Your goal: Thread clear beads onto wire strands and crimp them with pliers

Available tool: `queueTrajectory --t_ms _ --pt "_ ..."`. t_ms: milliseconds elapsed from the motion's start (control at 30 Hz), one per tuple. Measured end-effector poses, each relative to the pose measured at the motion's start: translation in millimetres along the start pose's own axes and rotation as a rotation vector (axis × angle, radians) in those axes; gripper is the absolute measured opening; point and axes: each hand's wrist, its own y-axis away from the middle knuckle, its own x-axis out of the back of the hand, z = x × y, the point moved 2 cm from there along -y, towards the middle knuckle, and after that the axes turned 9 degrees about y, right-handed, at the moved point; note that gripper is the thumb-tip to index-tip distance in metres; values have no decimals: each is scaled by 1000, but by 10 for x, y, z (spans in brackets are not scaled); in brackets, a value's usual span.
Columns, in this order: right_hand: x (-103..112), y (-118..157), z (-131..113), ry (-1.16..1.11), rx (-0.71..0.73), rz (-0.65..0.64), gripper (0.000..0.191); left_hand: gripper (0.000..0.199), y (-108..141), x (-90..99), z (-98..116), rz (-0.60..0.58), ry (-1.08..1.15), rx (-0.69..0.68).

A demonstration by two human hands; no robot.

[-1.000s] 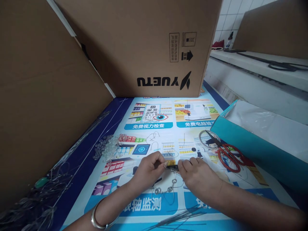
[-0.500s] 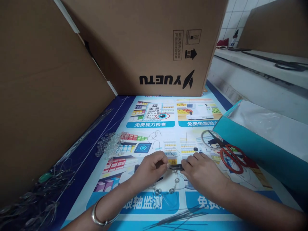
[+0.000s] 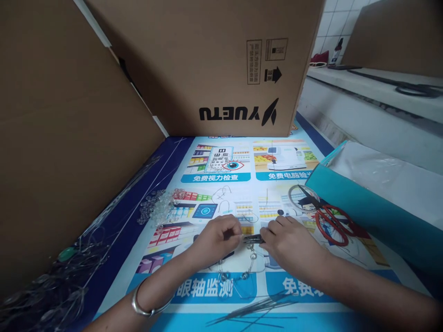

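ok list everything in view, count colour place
cardboard panels: three, brown, left, back, upper right
printed sheet: one, white and blue, centre
beads: many, clear, left
beaded wire: one, silvery, centre
scissors: one, red-handled, right
coil: one, pale, under scissors
wire lengths: several, grey, near edge
wire tangle: one, greyish, lower left
oval piece: one, green, on tangle
open box: one, teal, right
wall: one, white, upper right
bottle: one, dark, ledge
cord-like item: one, black, ledge
unclear item: one, red, ledge
bracelet: one, silver, left wrist
pliers: one, dark, right hand
left hand: one, bare, centre
right hand: one, bare, centre

Both hands [image 3: 221, 236] [image 3: 289, 240] curled, close together.
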Motion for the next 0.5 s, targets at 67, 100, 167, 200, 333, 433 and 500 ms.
queueTrajectory --t_ms 67,100,167,200,333,433,500 --pt "0 4 11 -6 0 3 17 11 -21 -20 2 -5 -15 5" --pt "0 8 17 -11 0 6 17 11 -32 -31 3 -4 -23 9" --pt "2 20 31 -24 -8 12 18 12 -50 -54 3 -1 -37 21" --pt "4 26 38 -30 -11 13 18 12 -58 -64 3 -1 -44 28" --pt "17 36 63 -45 -25 8 18 10 -75 -85 5 -15 -67 50" --pt "25 38 71 -45 -28 3 18 10 -71 -80 7 -12 -73 60" --pt "27 39 72 -43 -30 -1 18 11 -66 -76 6 -6 -79 68"
